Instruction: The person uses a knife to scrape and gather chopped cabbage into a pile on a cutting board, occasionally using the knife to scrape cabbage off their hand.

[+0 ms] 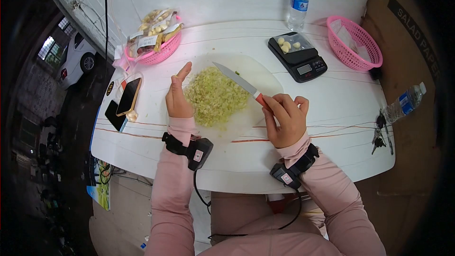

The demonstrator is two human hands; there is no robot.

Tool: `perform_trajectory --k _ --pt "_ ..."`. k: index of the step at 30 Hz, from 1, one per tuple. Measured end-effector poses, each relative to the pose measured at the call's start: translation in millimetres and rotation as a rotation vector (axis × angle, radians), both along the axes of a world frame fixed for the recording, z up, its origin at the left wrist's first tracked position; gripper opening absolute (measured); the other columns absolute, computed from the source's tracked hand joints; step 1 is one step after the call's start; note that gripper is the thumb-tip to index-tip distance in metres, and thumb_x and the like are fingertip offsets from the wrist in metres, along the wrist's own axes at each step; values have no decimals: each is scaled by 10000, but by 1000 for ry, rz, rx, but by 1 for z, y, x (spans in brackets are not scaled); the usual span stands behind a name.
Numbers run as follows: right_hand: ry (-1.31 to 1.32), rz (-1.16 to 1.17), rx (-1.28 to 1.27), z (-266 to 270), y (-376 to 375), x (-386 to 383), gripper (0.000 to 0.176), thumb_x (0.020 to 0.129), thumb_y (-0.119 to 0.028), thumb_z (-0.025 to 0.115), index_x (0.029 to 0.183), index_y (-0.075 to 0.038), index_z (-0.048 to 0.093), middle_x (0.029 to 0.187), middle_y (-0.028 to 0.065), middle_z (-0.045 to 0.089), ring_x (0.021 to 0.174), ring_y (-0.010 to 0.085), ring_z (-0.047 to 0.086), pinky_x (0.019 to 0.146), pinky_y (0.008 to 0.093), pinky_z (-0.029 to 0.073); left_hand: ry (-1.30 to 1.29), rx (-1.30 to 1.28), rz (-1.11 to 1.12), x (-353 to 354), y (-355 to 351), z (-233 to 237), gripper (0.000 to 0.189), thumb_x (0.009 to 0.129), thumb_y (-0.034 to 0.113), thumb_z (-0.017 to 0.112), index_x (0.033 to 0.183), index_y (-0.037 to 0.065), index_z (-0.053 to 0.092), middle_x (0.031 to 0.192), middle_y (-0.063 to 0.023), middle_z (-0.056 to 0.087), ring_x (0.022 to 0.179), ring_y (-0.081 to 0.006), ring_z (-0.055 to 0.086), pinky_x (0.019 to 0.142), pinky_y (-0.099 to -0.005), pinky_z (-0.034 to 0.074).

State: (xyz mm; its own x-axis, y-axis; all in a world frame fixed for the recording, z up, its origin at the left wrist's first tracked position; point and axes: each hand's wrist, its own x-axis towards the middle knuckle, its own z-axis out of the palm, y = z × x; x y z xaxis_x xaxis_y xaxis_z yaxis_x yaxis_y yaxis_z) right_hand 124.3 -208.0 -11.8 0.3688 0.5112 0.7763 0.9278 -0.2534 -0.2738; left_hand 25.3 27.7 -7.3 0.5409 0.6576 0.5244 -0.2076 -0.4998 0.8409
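A heap of finely chopped pale green vegetable [217, 97] lies on a thin whitish cutting board [266, 77] in the middle of the table. At the heap's left edge my left hand [179, 97] stands on its side, fingers stretched upward and holding nothing. My right hand [287, 119] grips the red handle of a small kitchen knife [235, 77]. The blade points up and left, over the upper right of the heap. Both wrists carry black strapped devices with cables.
Pink baskets hold bagged food [154, 33] at the back left and papers [350, 40] at the back right. A black kitchen scale [303, 61] bears bagged peeled garlic cloves. Phones [129, 96] lie left; water bottles [297, 9] and keys [378, 137] are also around.
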Motion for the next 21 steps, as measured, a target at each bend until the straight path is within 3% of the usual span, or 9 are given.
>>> perform_trajectory --k 2,5,7,10,14,20,21 --pt "0 -1 2 -1 0 0 293 805 -35 680 1093 -60 631 918 48 593 806 198 558 790 392 316 -6 -80 -12 -4 -5 11 563 1052 364 257 1294 -37 570 1312 -137 598 1281 -248 492 1104 -353 300" --pt "-6 -2 13 -2 1 1 294 805 -37 681 1094 -60 633 919 50 593 809 200 558 788 394 318 82 -124 9 -8 -6 14 538 1050 385 291 1335 8 546 1289 -130 611 1283 -198 487 1064 -322 314" --pt "4 -7 4 -3 1 1 293 807 -40 681 1095 -60 634 919 51 592 818 200 558 793 392 319 -11 -181 -47 -7 -3 10 435 1027 278 420 1329 -13 538 1223 -116 652 1231 -174 529 1046 -318 348" --pt "16 -9 -10 -3 1 1 294 809 -43 681 1099 -62 635 918 51 592 825 200 557 798 389 319 -18 -207 -52 -6 -3 9 397 997 183 514 1335 -24 516 1148 -124 684 1162 -158 574 1014 -294 384" --pt "18 -2 17 -5 3 2 339 776 -14 699 1106 -67 643 914 47 601 807 187 560 795 368 298 -81 -198 -112 -4 -5 9 393 979 155 568 1316 -36 508 1108 -153 691 1103 -167 610 1001 -287 407" --pt "29 2 20 -5 3 3 340 775 -20 704 1106 -72 649 906 40 603 802 181 559 794 365 299 -33 -196 -49 -4 -6 5 358 926 105 659 1225 -58 549 1023 -158 706 1025 -177 646 945 -285 460" --pt "31 2 18 -6 3 3 340 775 -20 704 1107 -73 650 906 39 603 800 180 558 794 365 300 21 -165 -21 -6 -4 3 299 915 103 674 1151 -61 591 982 -148 708 978 -175 656 913 -285 477"
